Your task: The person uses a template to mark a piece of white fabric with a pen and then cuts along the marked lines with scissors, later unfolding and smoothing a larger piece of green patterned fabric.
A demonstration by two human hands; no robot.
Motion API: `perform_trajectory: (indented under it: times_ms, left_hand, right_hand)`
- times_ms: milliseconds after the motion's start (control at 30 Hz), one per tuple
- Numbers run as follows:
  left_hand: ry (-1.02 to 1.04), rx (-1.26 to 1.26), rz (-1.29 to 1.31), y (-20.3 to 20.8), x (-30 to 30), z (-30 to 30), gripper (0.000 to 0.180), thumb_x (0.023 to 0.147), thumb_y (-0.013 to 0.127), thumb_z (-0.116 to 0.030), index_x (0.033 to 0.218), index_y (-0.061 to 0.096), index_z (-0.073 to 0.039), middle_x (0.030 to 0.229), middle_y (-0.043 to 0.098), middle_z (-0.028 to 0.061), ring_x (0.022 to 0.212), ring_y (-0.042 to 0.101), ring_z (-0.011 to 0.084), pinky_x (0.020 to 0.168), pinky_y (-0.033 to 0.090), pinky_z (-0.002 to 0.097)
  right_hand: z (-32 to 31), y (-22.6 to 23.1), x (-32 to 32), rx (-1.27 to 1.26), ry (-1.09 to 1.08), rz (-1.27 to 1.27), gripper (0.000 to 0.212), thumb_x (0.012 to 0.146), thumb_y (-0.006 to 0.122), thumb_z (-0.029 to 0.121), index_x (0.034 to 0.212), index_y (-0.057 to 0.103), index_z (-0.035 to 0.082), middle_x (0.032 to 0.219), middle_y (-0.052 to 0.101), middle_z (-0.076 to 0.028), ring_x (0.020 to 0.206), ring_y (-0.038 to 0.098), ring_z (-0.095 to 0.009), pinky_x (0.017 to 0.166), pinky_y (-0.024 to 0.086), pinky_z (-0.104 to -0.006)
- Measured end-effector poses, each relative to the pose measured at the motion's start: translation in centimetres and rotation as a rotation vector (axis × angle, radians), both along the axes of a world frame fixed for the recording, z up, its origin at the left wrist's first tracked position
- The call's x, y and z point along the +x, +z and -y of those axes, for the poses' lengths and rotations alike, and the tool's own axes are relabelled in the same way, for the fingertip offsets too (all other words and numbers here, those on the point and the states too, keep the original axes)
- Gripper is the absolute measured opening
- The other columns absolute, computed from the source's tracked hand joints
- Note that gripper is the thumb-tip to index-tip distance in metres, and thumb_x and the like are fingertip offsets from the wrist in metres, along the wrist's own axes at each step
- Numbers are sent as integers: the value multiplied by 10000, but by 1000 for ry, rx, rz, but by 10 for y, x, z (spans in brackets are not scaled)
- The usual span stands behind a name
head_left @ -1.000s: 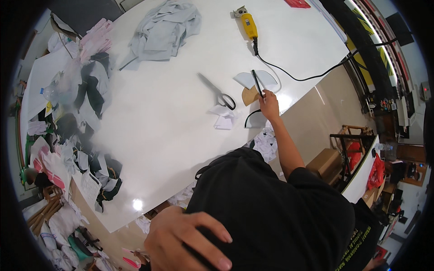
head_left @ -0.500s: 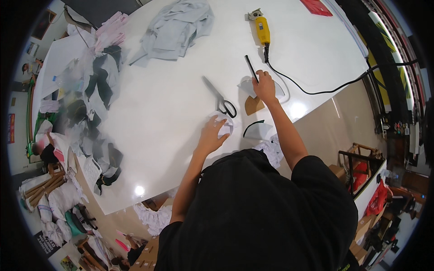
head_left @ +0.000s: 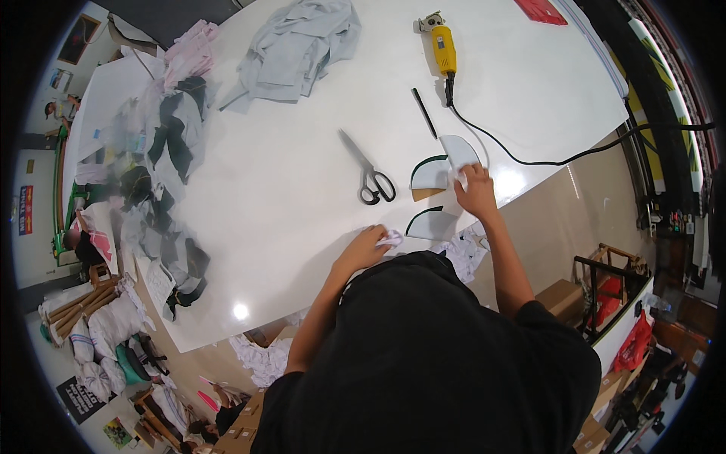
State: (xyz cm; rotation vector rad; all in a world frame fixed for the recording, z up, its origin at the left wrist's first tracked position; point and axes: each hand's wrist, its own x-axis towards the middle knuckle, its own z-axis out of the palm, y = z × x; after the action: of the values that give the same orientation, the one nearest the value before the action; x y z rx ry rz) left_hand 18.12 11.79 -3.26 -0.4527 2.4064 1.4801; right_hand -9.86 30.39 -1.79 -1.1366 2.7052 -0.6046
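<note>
My left hand point(head_left: 363, 250) is closed around a bunched scrap of white cloth point(head_left: 394, 239), near the table edge by my body. My right hand point(head_left: 477, 191) pinches the lower end of a curved white fabric piece point(head_left: 459, 148). Left of that hand, a dark-edged white piece point(head_left: 429, 174) lies partly over a brown piece point(head_left: 428, 194). A second dark-edged piece point(head_left: 432, 224) rests between my hands. Black-handled scissors point(head_left: 368, 170) lie beyond my left hand, and a thin black stick point(head_left: 424, 113) beyond my right.
A yellow handheld cutter point(head_left: 443, 51) lies at the far side, its black cord point(head_left: 522, 160) running off right. Grey cloth point(head_left: 299, 53) is heaped on the white table point(head_left: 265, 197). Dark and pale scraps point(head_left: 178, 144) cover its left side. White cloth point(head_left: 463, 256) hangs at the near edge.
My left hand has drawn the white cloth away from the scissors, toward my body. My right hand has shifted nearer and right, leaving the stick; a dark-edged piece now covers part of the brown one.
</note>
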Motion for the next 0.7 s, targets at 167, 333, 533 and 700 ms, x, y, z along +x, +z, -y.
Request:
perform_trajectory:
  times_ms: [167, 333, 533, 700]
  left_hand:
    - [-369, 88, -164, -11, -71, -25, 683, 940, 665, -398, 1457, 445, -8, 1437, 472, 237, 1325, 467, 360, 1090, 395, 418]
    - [-490, 268, -170, -1, -106, -53, 760, 959, 622, -470, 1490, 400, 26, 1564, 370, 243, 1417, 407, 363, 1177, 321, 397]
    - [-69, 412, -8, 2, -41, -5, 509, 1020, 578, -376, 1341, 593, 18, 1288, 661, 185, 1228, 606, 312, 1067, 460, 393]
    - [355, 401, -129, 20, 36, 63, 379, 1017, 582, -281, 1251, 648, 10, 1208, 699, 139, 1098, 657, 235, 965, 510, 364]
  right_hand:
    - [34, -14, -13, -199, 144, -241, 228, 831, 666, 122, 1024, 576, 39, 1060, 614, -182, 1027, 575, -399, 848, 468, -523]
    - [-9, -38, -43, -391, -187, 70, 167, 832, 597, -18, 989, 555, 20, 1007, 608, -218, 1005, 564, -439, 819, 466, -505]
    - [-79, -29, 39, 185, 390, 231, 281, 866, 665, 231, 1097, 673, 70, 1072, 657, -204, 1029, 598, -419, 884, 487, -535]
    - [-142, -36, 74, 1087, 485, 539, 383, 923, 574, 452, 1084, 771, 165, 1175, 694, -211, 1123, 656, -369, 1014, 494, -465]
